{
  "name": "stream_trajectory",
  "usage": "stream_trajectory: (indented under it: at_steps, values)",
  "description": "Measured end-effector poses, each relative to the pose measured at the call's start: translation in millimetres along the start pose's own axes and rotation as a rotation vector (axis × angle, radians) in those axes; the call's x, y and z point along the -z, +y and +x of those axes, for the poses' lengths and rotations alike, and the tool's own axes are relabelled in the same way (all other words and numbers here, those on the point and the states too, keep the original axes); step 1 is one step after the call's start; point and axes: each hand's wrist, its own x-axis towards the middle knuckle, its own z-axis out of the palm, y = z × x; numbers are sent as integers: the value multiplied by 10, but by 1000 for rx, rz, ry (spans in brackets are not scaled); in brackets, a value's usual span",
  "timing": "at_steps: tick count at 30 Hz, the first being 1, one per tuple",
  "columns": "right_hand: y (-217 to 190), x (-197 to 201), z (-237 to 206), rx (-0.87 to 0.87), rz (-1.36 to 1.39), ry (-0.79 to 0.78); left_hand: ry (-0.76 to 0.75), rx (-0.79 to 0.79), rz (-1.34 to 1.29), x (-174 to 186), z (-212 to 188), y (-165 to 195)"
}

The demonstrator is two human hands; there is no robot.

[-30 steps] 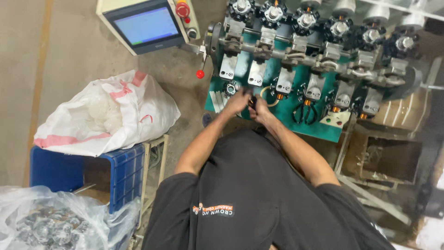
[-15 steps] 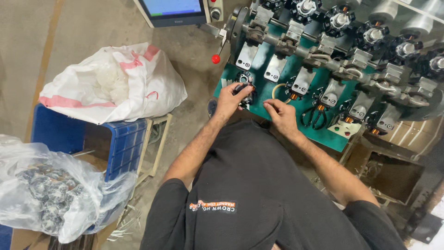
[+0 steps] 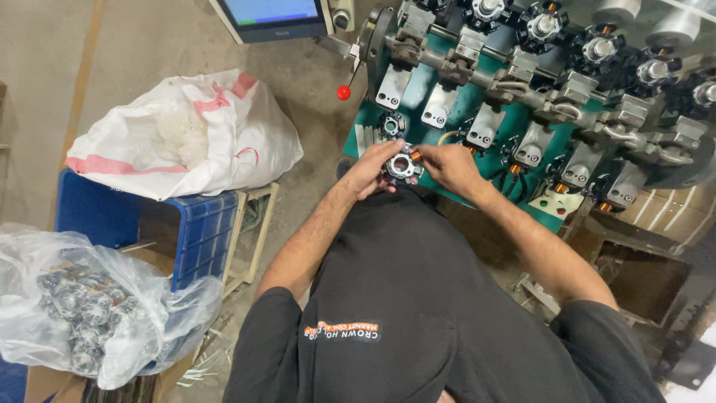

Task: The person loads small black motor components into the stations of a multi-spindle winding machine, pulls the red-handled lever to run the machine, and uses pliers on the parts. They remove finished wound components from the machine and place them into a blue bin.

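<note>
**Both hands on a small stator at the winding machine**

Surface and room: You stand on a bare concrete floor (image 3: 149, 52), looking down over your own dark shirt. Ahead of you is a green-faced winding machine (image 3: 432, 82) carrying a row of grey metal plates and black round fixtures along a shaft. A red-knobbed lever (image 3: 344, 92) sticks out at its left end, and a screen panel (image 3: 272, 16) with a lit blue display sits at the top edge of the view. One black ring-shaped part (image 3: 392, 124) rests on the green face, just above your hands.

To your left, a white sack with pink stripes (image 3: 183, 134) lies on a blue plastic crate (image 3: 198, 231), beside a pale metal stand (image 3: 257, 224). Nearer, at lower left, a clear plastic bag (image 3: 89, 298) holds many dark round parts; their detail is too small to tell.

Hands: Both forearms reach forward and meet in front of the machine's lower edge. Your left hand (image 3: 371, 170) curls around the left side of a small black stator (image 3: 403, 164), fingers wrapped and clasping it. Your right hand (image 3: 447, 166) closes in from the right, fingertips pinching the stator's edge where copper-coloured winding shows. The stator is held in the air between the two hands, just off the green face and below the ring-shaped part, its open centre facing up at you.
</note>
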Motion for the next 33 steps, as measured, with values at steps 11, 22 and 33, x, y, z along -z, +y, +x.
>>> stream_trajectory:
  at_steps: [11, 22, 33]
  values:
    - [74, 100, -64, 20, -40, -154, -67, -4, -38, -6, -11, 79]
    - [41, 89, -56, 55, -74, -181, -5, 2, -15, 88, 63, 59]
    - [-395, -280, 11, 27, 154, 293, 382, -622, 451, 164, 364, -181]
